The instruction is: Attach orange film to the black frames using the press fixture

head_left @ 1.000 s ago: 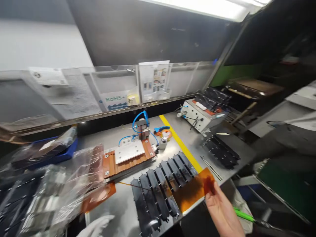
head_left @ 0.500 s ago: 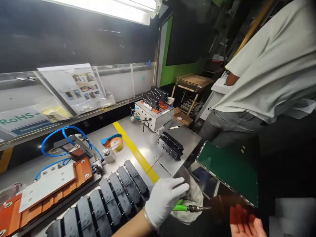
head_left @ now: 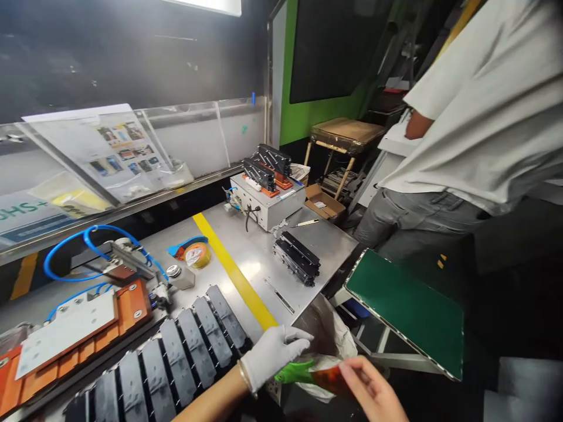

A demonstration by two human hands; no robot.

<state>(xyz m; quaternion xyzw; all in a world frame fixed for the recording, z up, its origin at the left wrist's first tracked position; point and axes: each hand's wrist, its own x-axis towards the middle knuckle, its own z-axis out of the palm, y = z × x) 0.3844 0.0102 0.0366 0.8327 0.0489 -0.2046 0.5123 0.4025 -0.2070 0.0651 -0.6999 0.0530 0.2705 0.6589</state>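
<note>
The bare right hand point(head_left: 373, 391) pinches the thin see-through orange sheet point(head_left: 329, 378), now past the shiny metal table's point(head_left: 251, 271) edge, leaving the long dark strips point(head_left: 176, 357) uncovered, and the white-gloved left hand point(head_left: 272, 354) hangs loosely spread

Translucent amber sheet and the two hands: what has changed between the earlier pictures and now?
The bare right hand, still holding the translucent amber sheet, has carried it from over the long black strips to beside the metal table. The white-gloved left hand moved right, beside the green-handled tool; its grip is unclear. The strips and yellow stripe stayed put.
</note>
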